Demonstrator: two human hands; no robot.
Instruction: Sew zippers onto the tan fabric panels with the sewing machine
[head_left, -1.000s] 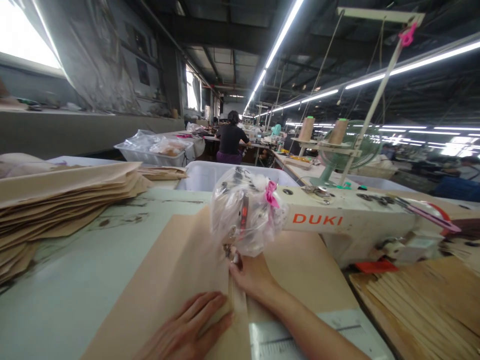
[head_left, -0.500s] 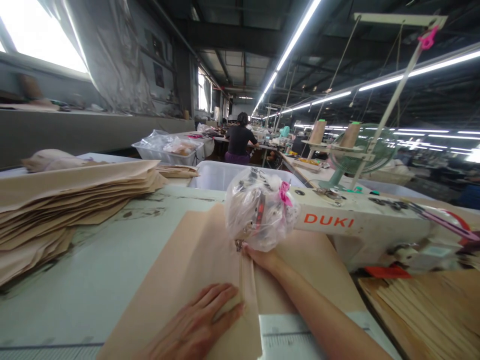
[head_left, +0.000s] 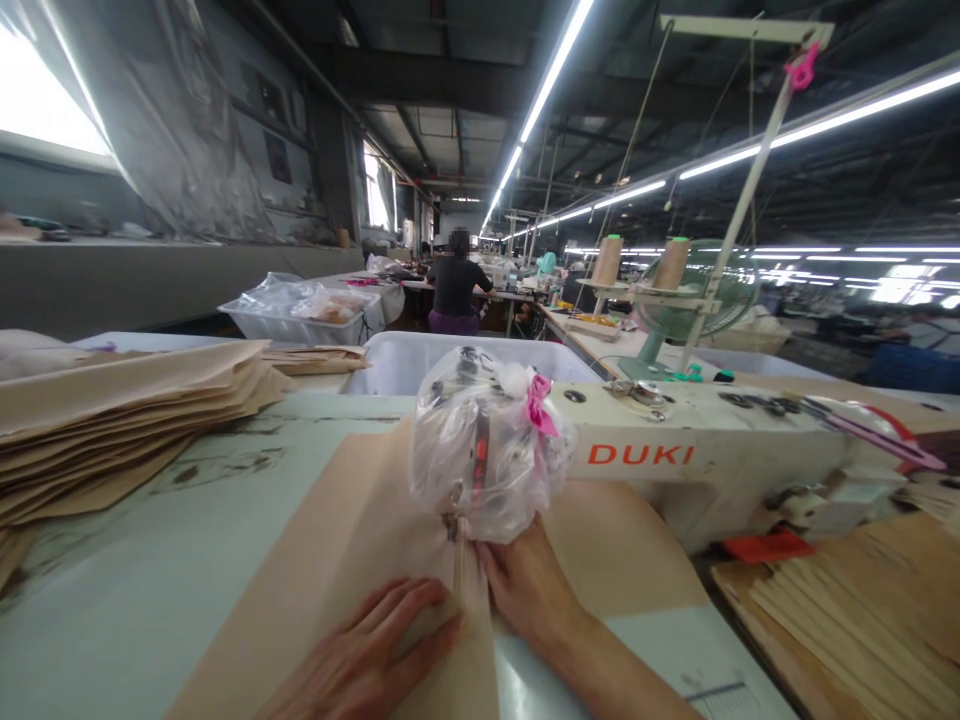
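Note:
A beige fabric panel (head_left: 330, 560) lies under the presser foot (head_left: 451, 527) of a white sewing machine (head_left: 720, 440); a narrow strip (head_left: 459, 570) runs along it toward the foot. My left hand (head_left: 375, 640) rests flat on the panel, left of the strip, fingers stretched forward. Just right of the foot, my right hand (head_left: 529, 580) has its thumb and fingers closed at the panel's edge. Some of its fingertips are hidden by the fabric and the clear plastic bag (head_left: 495, 460) tied round the machine head with a pink band (head_left: 538, 405).
Stacked beige pieces (head_left: 127, 430) lie on the table's left. Behind the machine stands a white bin (head_left: 480, 350). Thread cones (head_left: 671, 263) and a green fan (head_left: 660, 330) are at the back right. More strips (head_left: 847, 630) lie on a board at right. A person (head_left: 457, 285) sits ahead.
My right hand has come back from the foot toward me, and more of it shows. My left hand stays flat on the panel. The camera view has shifted slightly to the right.

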